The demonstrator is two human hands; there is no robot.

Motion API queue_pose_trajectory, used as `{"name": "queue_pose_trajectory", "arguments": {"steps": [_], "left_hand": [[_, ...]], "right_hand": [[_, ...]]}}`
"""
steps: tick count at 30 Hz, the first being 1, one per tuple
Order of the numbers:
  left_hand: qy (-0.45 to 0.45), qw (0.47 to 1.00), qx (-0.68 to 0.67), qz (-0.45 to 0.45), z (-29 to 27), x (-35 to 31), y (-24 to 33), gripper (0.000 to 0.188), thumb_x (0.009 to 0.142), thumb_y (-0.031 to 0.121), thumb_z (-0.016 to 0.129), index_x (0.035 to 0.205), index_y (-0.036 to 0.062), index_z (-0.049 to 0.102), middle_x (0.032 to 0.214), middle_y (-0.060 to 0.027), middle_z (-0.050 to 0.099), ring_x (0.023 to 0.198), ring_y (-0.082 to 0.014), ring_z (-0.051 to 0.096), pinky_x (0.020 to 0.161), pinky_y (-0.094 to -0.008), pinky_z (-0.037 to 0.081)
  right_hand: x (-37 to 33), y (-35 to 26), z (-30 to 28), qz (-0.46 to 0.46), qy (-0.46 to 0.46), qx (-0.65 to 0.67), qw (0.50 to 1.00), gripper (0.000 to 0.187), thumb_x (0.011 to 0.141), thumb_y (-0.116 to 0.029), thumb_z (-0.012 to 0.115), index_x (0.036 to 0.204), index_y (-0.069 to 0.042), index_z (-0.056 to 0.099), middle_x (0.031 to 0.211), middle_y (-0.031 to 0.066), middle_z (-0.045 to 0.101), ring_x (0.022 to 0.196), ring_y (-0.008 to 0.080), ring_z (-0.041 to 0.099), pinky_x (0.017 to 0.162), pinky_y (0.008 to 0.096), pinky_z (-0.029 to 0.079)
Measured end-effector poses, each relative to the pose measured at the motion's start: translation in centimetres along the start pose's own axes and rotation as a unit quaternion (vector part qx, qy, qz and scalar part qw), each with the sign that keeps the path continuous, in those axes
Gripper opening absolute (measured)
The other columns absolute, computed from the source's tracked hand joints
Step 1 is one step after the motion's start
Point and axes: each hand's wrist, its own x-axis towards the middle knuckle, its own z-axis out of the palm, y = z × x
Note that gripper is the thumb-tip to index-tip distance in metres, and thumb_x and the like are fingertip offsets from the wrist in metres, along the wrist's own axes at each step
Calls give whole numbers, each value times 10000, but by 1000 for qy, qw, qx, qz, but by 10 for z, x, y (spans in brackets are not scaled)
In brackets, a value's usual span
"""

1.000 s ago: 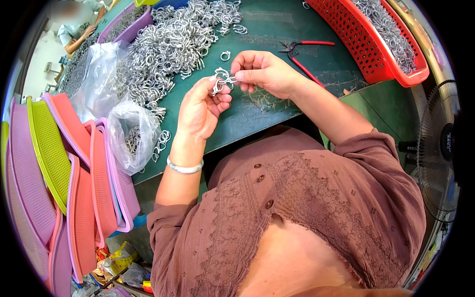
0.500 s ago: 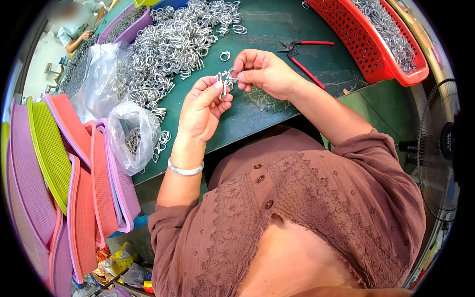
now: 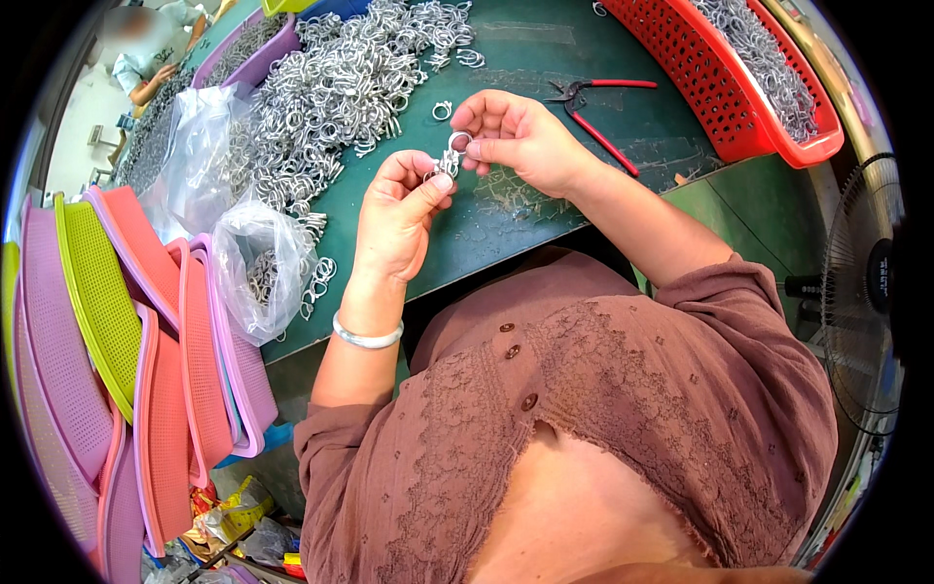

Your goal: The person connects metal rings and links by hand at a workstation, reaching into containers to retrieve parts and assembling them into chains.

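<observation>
Between the thumb and fingers of my left hand [image 3: 397,209] is a small cluster of silver metal rings [image 3: 447,165]. My right hand [image 3: 520,141] pinches a single silver ring [image 3: 460,142] at the top of that cluster; whether the two are joined I cannot tell. A loose ring [image 3: 442,111] lies on the green table [image 3: 525,68] just beyond my fingers. Past my left hand spreads a large heap of silver rings [image 3: 336,88]. Pliers with red handles [image 3: 605,141] rest on the table to the right of my right hand, their jaws apart.
A red perforated basket [image 3: 700,88] full of rings stands at the far right. At left are clear plastic bags [image 3: 255,263], one holding rings, and stacked coloured baskets [image 3: 165,389]. A purple basket [image 3: 255,58] sits behind the heap. A fan [image 3: 861,282] stands at right; another person [image 3: 146,68] is far left.
My right hand has shifted slightly up and away, and the ring in its fingers now shows more clearly. The cluster in my left hand has turned a little.
</observation>
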Motion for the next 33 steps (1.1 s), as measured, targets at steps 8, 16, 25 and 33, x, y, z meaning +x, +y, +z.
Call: {"name": "queue_pose_trajectory", "arguments": {"steps": [8, 16, 25, 33], "left_hand": [[33, 982, 145, 114, 11, -2, -1, 241, 732, -40, 608, 941, 30, 511, 830, -5, 526, 718, -58, 478, 670, -186, 411], [46, 882, 381, 272, 9, -3, -5, 404, 667, -68, 592, 1046, 17, 479, 872, -42, 504, 743, -90, 480, 666, -215, 417], [12, 838, 409, 362, 14, -8, -4, 517, 676, -89, 602, 1151, -5, 417, 1014, -80, 475, 788, -101, 481, 708, -224, 417], [4, 852, 379, 361, 17, -6, -5, 564, 674, -93, 613, 1184, -12, 386, 1070, -103, 465, 786, -99, 485, 693, -223, 420]], "right_hand": [[-3, -3, -3, 25, -28, -35, 999, 162, 793, -34, 537, 949, 10, 553, 838, 53, 573, 735, 104, 548, 661, 238, 463], [-4, 3, -1, 85, -47, -12, 995, 166, 758, -30, 582, 907, 1, 518, 822, 70, 572, 722, 117, 550, 660, 248, 468], [-5, 9, 1, 72, -65, 24, 995, 136, 761, -12, 572, 888, -10, 523, 832, 51, 579, 743, 115, 558, 659, 254, 471], [-6, 10, 0, 74, -66, 20, 995, 115, 762, 5, 568, 868, -14, 530, 814, 44, 572, 735, 112, 554, 648, 252, 472]]}}
